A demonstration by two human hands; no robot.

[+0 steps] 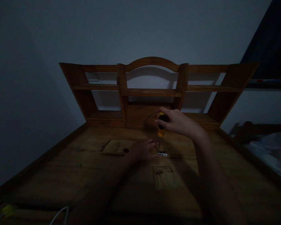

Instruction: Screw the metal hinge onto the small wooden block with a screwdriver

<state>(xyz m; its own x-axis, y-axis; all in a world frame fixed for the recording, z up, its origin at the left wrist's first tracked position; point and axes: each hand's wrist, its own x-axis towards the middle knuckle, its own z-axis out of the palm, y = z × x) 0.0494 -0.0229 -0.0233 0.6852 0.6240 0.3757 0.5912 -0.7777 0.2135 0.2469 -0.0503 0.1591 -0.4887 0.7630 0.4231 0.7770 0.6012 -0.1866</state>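
My right hand (170,120) is wrapped round the handle of a yellow and black screwdriver (160,132), which stands nearly upright. The screwdriver's tip meets the left end of a small shiny metal bracket (163,153) lying on the wooden desk (131,193). Low on the desktop, my left hand (144,149) has its fingers spread, with thumb and fingertips beside the bracket and the screwdriver's tip. Whether those fingertips press on the bracket is too dark to tell.
A wooden shelf unit (152,92) stands at the back against the wall. Raised rims run along both desk sides. A white cable (61,215) and a yellow object (8,211) lie at the front left. Plastic bags (271,151) are at the right.
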